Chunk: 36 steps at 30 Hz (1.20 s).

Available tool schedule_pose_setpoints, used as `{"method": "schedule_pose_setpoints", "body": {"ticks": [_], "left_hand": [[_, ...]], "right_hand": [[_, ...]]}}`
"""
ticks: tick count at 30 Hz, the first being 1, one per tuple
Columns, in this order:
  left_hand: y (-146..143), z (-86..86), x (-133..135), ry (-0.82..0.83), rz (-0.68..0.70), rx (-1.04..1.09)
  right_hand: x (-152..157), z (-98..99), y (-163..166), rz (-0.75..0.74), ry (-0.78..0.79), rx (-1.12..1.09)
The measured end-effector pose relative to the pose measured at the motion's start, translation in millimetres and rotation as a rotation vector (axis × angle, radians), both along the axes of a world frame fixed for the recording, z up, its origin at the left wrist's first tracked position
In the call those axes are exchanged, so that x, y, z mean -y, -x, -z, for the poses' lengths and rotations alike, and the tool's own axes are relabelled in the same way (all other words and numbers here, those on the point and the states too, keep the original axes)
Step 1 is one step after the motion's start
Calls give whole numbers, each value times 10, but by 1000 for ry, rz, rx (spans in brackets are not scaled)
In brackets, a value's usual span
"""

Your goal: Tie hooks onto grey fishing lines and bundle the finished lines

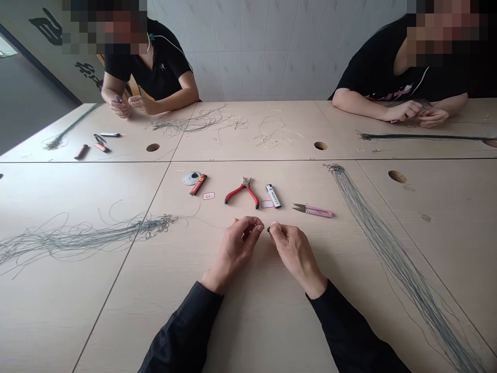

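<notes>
2 hands together, mid-tabletop: right hand [298, 256] pinches tiny dark piece [268, 229] between fingertips; left hand [234, 253] just beside, contact unclear. Piece likely light, slippery, easily dropped; take by fingertip pinch. Red-handled pliers [243, 193], pink thread snips [312, 210] just beyond.

This is a small handwork workshop, a plain work room rather than a home or office. At its centre stands a long table of joined pale laminate panels [116, 316], pierced by round grommet holes [320, 146], with a white tiled wall [252, 52] just behind it. Red-handled pliers [243, 192], pink thread snips [312, 210] and long hanks of grey cord [399, 264] lie on the table, and two co-workers [155, 67] in black T-shirts sit along its far side, working by hand.
</notes>
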State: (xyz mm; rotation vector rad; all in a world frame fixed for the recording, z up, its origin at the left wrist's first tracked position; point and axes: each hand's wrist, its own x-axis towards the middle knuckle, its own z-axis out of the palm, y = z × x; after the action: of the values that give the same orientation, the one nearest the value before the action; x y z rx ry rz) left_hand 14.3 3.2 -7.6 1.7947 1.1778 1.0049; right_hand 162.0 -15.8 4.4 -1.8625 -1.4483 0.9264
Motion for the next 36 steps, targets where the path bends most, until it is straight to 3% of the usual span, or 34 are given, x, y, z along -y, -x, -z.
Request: {"method": "schedule_pose_setpoints", "body": {"ticks": [3, 7, 9, 13, 19, 29, 36], "left_hand": [[20, -50, -40, 40, 4, 65], [186, -134, -191, 113, -333, 526], [271, -148, -238, 140, -430, 612], [256, -114, -177, 176, -302, 390], [45, -14, -42, 21, -96, 34], [50, 16, -34, -118, -49, -58], [23, 23, -10, -119, -16, -63]], "right_hand": [[-5, 5, -60, 14, -9, -141], [-23, -29, -210, 267, 15, -683], [-28, -42, -243, 319, 24, -791], [-12, -9, -163, 161, -5, -618], [18, 48, -69, -81, -129, -245], [-18, -33, -19, -50, 23, 20], [-12, -19, 18, -41, 39, 12]]}}
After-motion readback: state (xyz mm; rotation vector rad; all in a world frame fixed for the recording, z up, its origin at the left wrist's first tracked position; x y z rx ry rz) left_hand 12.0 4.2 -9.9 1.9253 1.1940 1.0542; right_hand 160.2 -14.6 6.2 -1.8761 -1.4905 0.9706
